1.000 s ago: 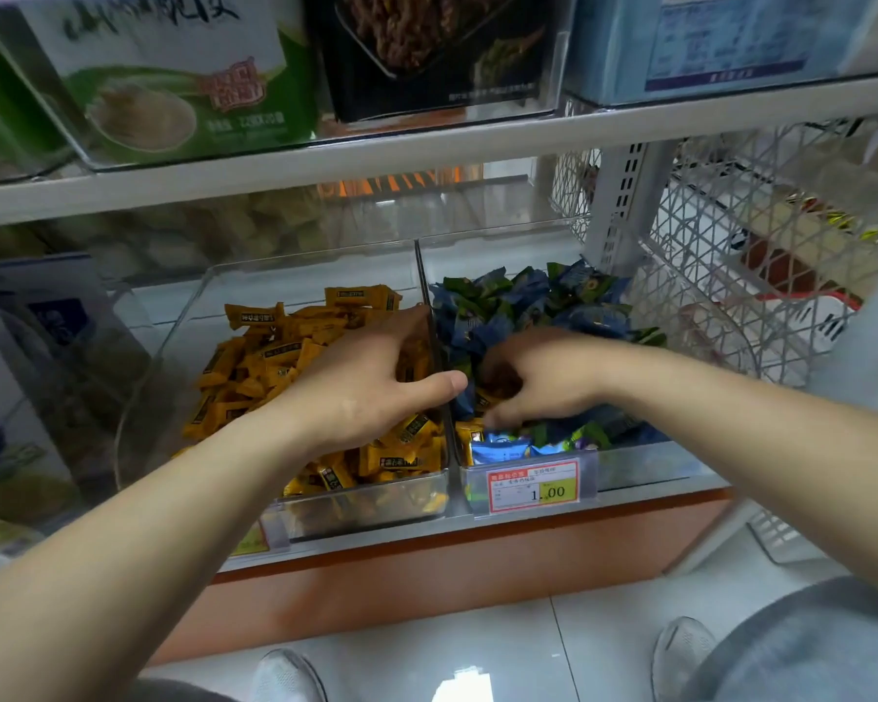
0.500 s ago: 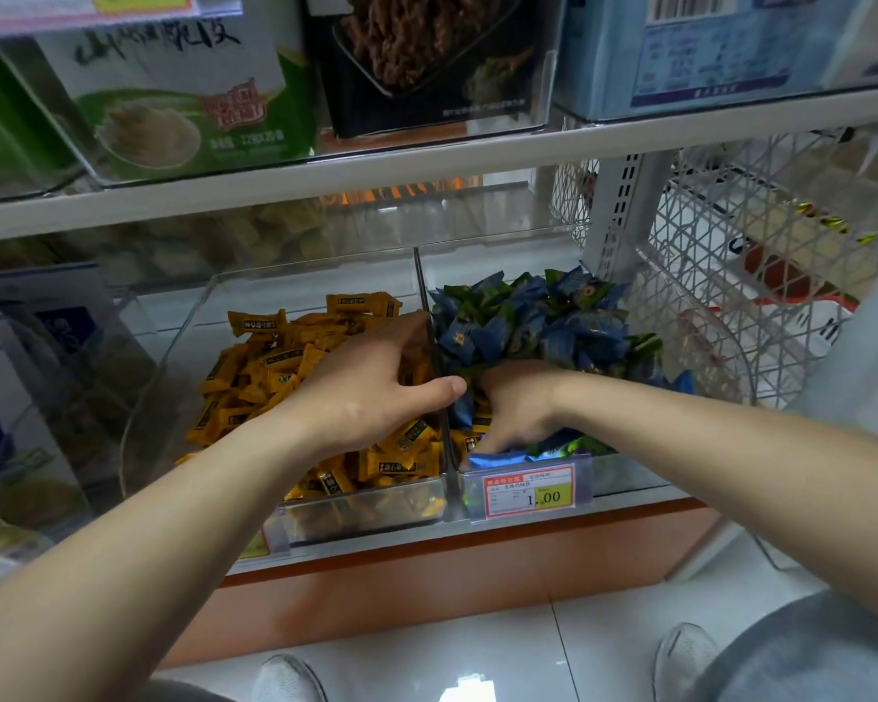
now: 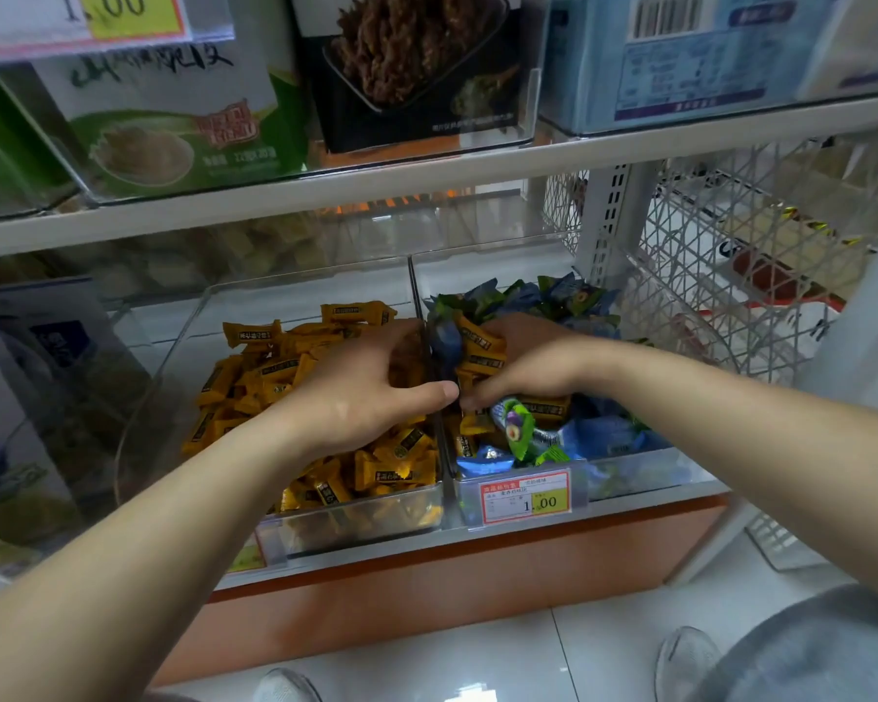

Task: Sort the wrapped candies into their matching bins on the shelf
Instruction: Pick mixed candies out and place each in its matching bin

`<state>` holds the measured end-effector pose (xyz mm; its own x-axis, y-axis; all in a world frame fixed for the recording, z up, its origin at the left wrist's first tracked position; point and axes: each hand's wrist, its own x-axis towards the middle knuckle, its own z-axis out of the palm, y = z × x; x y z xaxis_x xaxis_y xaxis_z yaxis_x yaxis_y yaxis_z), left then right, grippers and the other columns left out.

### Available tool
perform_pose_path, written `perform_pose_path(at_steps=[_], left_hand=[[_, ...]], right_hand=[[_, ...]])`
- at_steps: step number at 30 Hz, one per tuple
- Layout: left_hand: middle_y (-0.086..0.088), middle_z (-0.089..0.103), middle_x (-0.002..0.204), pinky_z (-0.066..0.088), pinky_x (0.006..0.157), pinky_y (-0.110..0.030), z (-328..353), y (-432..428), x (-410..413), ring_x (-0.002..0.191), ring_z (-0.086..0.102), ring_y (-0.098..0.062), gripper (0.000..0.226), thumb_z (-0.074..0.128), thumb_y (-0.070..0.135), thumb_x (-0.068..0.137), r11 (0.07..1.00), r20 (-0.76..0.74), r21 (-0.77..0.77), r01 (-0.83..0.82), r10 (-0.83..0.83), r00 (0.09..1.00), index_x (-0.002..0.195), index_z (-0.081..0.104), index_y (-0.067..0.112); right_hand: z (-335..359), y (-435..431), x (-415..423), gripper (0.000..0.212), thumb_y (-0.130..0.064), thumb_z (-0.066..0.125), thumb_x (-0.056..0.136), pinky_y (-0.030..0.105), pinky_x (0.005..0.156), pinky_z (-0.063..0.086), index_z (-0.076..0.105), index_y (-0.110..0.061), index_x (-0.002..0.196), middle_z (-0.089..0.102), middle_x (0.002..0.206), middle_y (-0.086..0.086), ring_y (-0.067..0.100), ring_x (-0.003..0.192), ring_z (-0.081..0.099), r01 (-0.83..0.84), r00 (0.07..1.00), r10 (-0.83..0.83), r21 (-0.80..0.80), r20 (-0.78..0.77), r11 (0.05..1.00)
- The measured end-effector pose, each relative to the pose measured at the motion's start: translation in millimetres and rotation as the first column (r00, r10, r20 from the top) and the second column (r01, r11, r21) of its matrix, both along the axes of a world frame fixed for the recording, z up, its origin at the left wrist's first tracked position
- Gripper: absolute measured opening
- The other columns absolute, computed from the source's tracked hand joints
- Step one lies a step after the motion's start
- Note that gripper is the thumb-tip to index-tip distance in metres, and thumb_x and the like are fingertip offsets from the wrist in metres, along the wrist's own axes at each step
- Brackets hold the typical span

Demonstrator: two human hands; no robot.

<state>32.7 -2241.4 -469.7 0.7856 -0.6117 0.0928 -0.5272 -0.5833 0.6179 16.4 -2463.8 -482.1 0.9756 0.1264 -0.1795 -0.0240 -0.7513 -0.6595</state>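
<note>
Two clear bins sit side by side on the low shelf. The left bin (image 3: 356, 524) is full of yellow wrapped candies (image 3: 254, 367). The right bin (image 3: 645, 478) holds blue and green wrapped candies (image 3: 553, 296) with some yellow ones mixed in. My right hand (image 3: 533, 362) is in the right bin, shut on a bunch of yellow candies (image 3: 480, 347) raised beside the divider (image 3: 416, 296). My left hand (image 3: 366, 392) rests palm down over the yellow pile, fingers spread, its thumb reaching across the divider to my right hand.
A price tag (image 3: 525, 496) reading 1.00 hangs on the right bin's front. The upper shelf (image 3: 427, 179) carries boxed goods close overhead. White wire baskets (image 3: 731, 276) stand to the right. Packages fill the shelf at far left (image 3: 26, 397). My shoes show on the tiled floor.
My right hand has come up out of the blue candies with a bunch of yellow ones and moved toward the divider. The left hand has stayed over the yellow pile.
</note>
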Motion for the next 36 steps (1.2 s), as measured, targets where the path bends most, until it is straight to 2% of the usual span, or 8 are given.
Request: perform_pose_path(at_steps=[4, 7, 12, 17, 22, 29, 33, 36], left_hand=[[0.031, 0.051, 0.114, 0.041, 0.088, -0.015, 0, 0, 2, 0.108, 0.052, -0.001, 0.071, 0.072, 0.061, 0.077, 1.0, -0.037, -0.016, -0.016, 0.016, 0.999, 0.138, 0.042, 0.041], [0.021, 0.056, 0.119, 0.043, 0.088, -0.019, 2, -4, 2, 0.114, 0.055, -0.008, 0.064, 0.073, 0.054, 0.08, 1.0, -0.007, -0.003, -0.024, 0.024, 1.0, 0.135, 0.048, 0.033], [0.0, 0.046, 0.145, 0.039, 0.101, -0.029, 8, -22, 1, 0.13, 0.045, -0.021, 0.079, 0.071, 0.055, 0.08, 0.989, 0.248, 0.032, -0.143, 0.131, 0.96, 0.146, 0.039, 0.026], [-0.003, 0.054, 0.135, 0.047, 0.096, -0.034, 9, -49, -10, 0.122, 0.051, -0.024, 0.076, 0.066, 0.062, 0.08, 0.994, 0.377, 0.042, -0.098, 0.075, 0.923, 0.143, 0.039, 0.028], [-0.003, 0.064, 0.127, 0.053, 0.086, -0.035, 10, -76, -16, 0.11, 0.062, -0.023, 0.086, 0.062, 0.07, 0.079, 0.998, 0.258, -0.013, -0.06, 0.061, 0.964, 0.148, 0.026, 0.035], [0.011, 0.066, 0.078, 0.046, 0.062, -0.019, 10, -84, -9, 0.068, 0.063, -0.005, 0.02, 0.062, 0.025, 0.096, 0.96, 0.132, -0.275, -0.057, 0.096, 0.986, 0.115, 0.064, 0.026], [0.0, 0.069, 0.077, 0.058, 0.071, -0.039, 7, -80, -6, 0.073, 0.068, -0.018, 0.012, 0.064, 0.017, 0.093, 0.938, 0.032, -0.334, -0.087, 0.104, 0.994, 0.1, 0.067, 0.026], [-0.001, 0.071, 0.091, 0.059, 0.075, -0.043, 7, -78, -9, 0.084, 0.069, -0.021, 0.023, 0.069, 0.027, 0.088, 0.923, -0.046, -0.372, -0.096, 0.086, 0.995, 0.111, 0.063, 0.026]], right_hand=[[5, -14, -2, 0.045, -0.045, 0.088, 0.064, 0.032, 0.081, 0.057, 0.07, -0.027, 0.101, 0.076, 0.092, -0.008, 0.012, 0.085, 0.071, 0.084, 0.996, -0.085, 0.155, -0.004, 0.984], [8, -24, -3, 0.041, -0.043, 0.088, 0.067, 0.022, 0.07, 0.051, 0.069, -0.026, 0.099, 0.075, 0.089, -0.01, 0.006, 0.081, 0.069, 0.157, 0.985, -0.17, 0.232, 0.034, 0.96], [11, -36, -7, 0.025, -0.029, 0.086, 0.073, 0.02, 0.067, 0.048, 0.069, -0.02, 0.088, 0.075, 0.08, -0.009, 0.004, 0.073, 0.069, 0.206, 0.947, -0.288, 0.421, 0.14, 0.883], [18, -47, -11, 0.028, -0.023, 0.084, 0.075, 0.042, 0.086, 0.057, 0.071, -0.013, 0.097, 0.076, 0.095, 0.005, 0.023, 0.093, 0.072, 0.269, 0.924, -0.378, 0.591, 0.066, 0.76], [24, -47, -19, 0.025, -0.018, 0.079, 0.08, 0.045, 0.079, 0.06, 0.071, -0.011, 0.104, 0.076, 0.101, 0.007, 0.026, 0.095, 0.073, 0.272, 0.938, -0.344, 0.724, -0.051, 0.633], [27, -55, -26, 0.026, -0.027, 0.072, 0.088, 0.03, 0.058, 0.057, 0.066, -0.011, 0.108, 0.076, 0.094, 0.012, 0.024, 0.077, 0.074, 0.287, 0.942, -0.323, 0.711, -0.089, 0.641], [29, -55, -28, 0.026, -0.026, 0.07, 0.09, 0.027, 0.056, 0.056, 0.065, -0.011, 0.11, 0.076, 0.094, 0.011, 0.025, 0.078, 0.075, 0.293, 0.943, -0.32, 0.674, -0.089, 0.678], [32, -46, -28, 0.02, -0.025, 0.068, 0.092, 0.028, 0.058, 0.057, 0.065, -0.012, 0.107, 0.077, 0.094, 0.009, 0.023, 0.078, 0.074, 0.259, 0.954, -0.286, 0.715, -0.085, 0.65]])
